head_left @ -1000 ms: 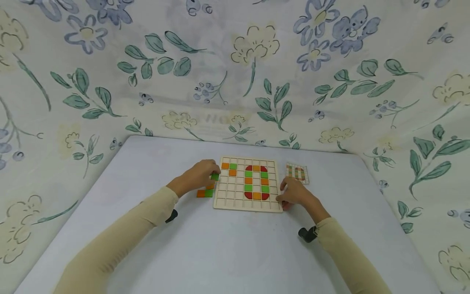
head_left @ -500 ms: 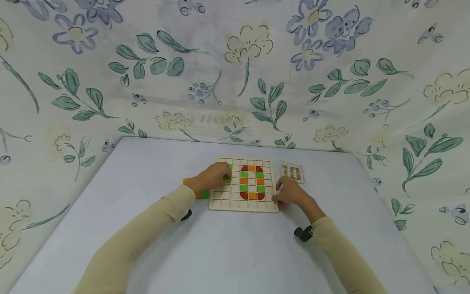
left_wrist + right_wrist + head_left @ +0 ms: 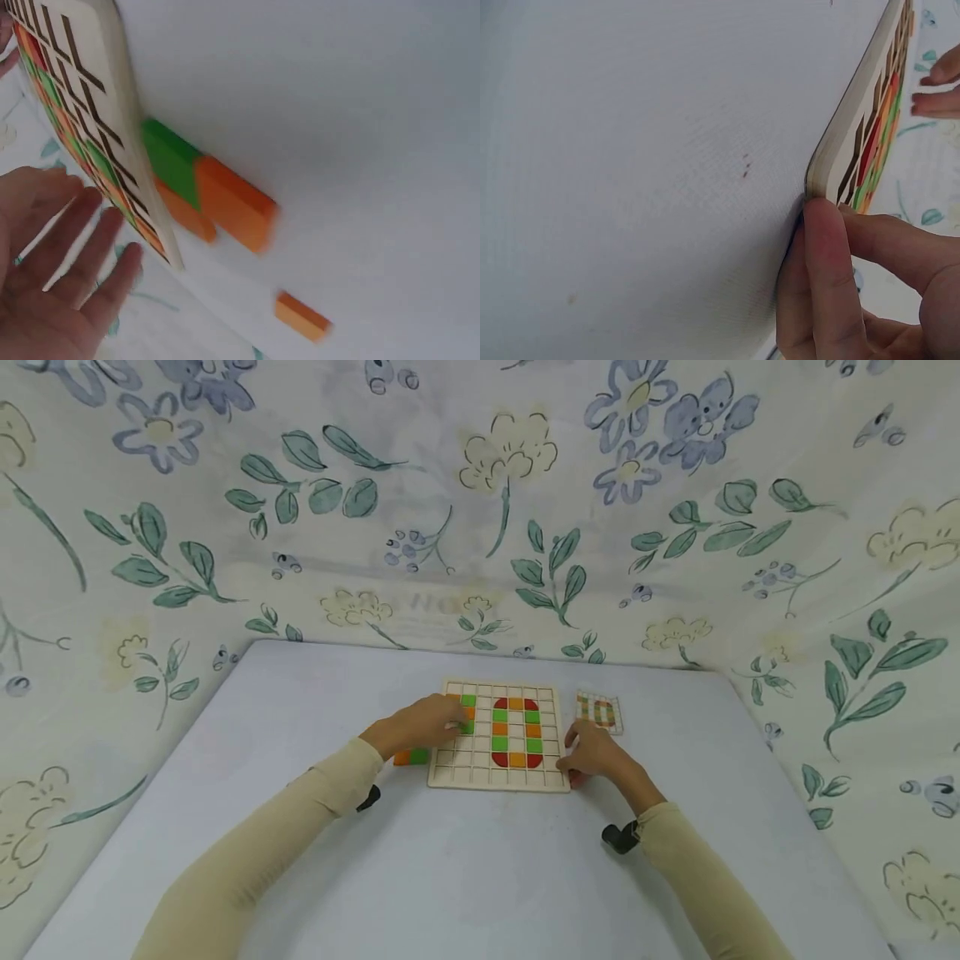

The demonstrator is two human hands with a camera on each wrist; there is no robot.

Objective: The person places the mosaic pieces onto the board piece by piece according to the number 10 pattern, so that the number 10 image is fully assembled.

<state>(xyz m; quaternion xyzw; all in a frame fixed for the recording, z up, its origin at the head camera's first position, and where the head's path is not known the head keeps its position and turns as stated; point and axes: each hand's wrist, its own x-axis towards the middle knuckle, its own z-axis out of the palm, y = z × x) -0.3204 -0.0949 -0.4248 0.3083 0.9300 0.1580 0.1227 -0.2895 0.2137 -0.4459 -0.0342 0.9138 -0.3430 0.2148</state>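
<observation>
A wooden grid board (image 3: 453, 773) lies on the table, with red, orange and green tiles forming a ring at its right-centre. My left hand (image 3: 423, 724) is over the board's left side, beside a green tile (image 3: 467, 727) in the grid. In the left wrist view the fingers of this hand (image 3: 60, 277) are spread and hold nothing. My right hand (image 3: 592, 753) is at the board's lower right edge. Up close, the finger and thumb of this hand (image 3: 840, 277) pinch the board's corner (image 3: 823, 176). The left hand partly covers the top-left tiles.
Left of the board lie loose tiles, among them a green tile (image 3: 169, 157) and an orange tile (image 3: 236, 202); one orange tile (image 3: 301, 316) lies apart. A small pattern card (image 3: 611, 717) lies right of the board. Floral cloth (image 3: 420, 527) rises behind the white table (image 3: 480, 877).
My left hand has carried a green tile from beside the board onto its left side and let go, then drawn slightly back left. The right hand has stayed at the board's edge.
</observation>
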